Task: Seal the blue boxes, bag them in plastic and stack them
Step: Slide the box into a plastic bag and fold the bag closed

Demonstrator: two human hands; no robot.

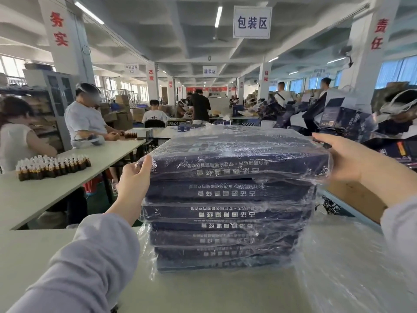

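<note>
A stack of several flat dark blue boxes (225,224), each in clear plastic, stands on the white table (203,294) in front of me. The top bagged box (239,154) lies on the stack, sticking out a little to the right. My left hand (133,179) grips its left end, thumb on top. My right hand (340,157) grips its right end, fingers curled over the upper edge. Both sleeves are grey.
Loose clear plastic bags (352,263) lie on the table to the right. Open blue boxes (345,118) pile up at the far right. A table at left holds several small brown bottles (52,166), with people seated behind it. Other workers fill the hall.
</note>
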